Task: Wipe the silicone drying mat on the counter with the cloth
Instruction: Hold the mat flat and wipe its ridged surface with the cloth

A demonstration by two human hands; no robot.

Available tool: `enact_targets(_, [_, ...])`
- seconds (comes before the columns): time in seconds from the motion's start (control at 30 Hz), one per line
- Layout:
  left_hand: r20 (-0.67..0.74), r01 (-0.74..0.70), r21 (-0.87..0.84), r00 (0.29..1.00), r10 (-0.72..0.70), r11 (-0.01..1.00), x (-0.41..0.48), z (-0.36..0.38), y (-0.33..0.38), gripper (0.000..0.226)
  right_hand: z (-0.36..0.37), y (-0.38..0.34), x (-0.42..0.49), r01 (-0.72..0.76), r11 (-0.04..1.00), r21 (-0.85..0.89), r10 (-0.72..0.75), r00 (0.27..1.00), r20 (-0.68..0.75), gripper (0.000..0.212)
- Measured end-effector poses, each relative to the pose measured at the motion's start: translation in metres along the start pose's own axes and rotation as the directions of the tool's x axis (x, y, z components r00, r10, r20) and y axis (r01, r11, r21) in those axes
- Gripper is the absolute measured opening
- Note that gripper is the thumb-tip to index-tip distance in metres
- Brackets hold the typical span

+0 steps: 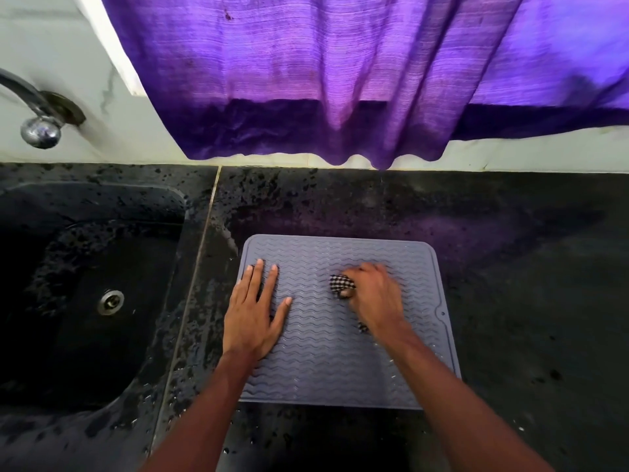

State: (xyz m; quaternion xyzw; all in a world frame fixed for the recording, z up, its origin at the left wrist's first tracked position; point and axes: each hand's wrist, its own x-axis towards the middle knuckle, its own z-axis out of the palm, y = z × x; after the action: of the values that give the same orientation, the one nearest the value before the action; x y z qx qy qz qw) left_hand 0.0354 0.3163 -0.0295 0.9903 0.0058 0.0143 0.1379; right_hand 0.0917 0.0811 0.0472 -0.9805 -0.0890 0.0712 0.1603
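Grey silicone drying mat [340, 362] flat on black worktop [510, 267] beside sink [85, 267], left hand [253, 315] pressing its left edge, fingers straight, right hand [372, 296] fingers curled around bunched checked cloth [341, 283] mid-mat

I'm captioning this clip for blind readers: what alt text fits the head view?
A person's right hand grips a bunched checked cloth against a grey ridged mat on a black counter, while the left hand lies flat on the mat's left side. A black sink sits further left; a purple curtain hangs behind.
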Motion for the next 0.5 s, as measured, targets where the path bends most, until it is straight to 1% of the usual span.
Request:
enact_targets(0.07, [-0.001, -0.002, 0.005, 1.0, 0.002, 1.0, -0.001, 0.0, 0.001, 0.07, -0.01, 0.022, -0.001, -0.025, 0.999, -0.042, 0.026, 1.0, 0.008, 0.034])
enact_targets(0.13, [-0.009, -0.002, 0.002, 1.0, 0.002, 1.0, 0.0, 0.0, 0.001, 0.07, -0.019, 0.044, -0.004, -0.067, 0.994, -0.081, 0.068, 0.998, 0.01, 0.036])
enact_targets(0.27, [-0.021, -0.001, 0.015, 1.0, 0.001, 1.0, 0.0, 0.001, 0.002, 0.07, -0.035, 0.082, -0.014, -0.218, 0.97, -0.111, 0.218, 0.976, -0.01, 0.039])
enact_targets(0.37, [-0.007, 0.006, 0.029, 1.0, -0.005, 1.0, 0.0, 0.0, 0.003, 0.071, -0.04, 0.092, -0.019, -0.299, 0.933, -0.202, 0.297, 0.954, -0.039, 0.037])
enact_targets(0.43, [-0.001, 0.012, 0.026, 1.0, -0.012, 1.0, 0.0, -0.001, 0.004, 0.071, -0.039, 0.087, -0.017, -0.305, 0.924, -0.229, 0.298, 0.952, -0.065, 0.033])
enact_targets(0.5, [0.003, 0.016, 0.009, 1.0, -0.016, 1.0, 0.0, -0.002, 0.004, 0.071, -0.036, 0.072, -0.012, -0.261, 0.955, -0.141, 0.25, 0.964, -0.091, 0.033])
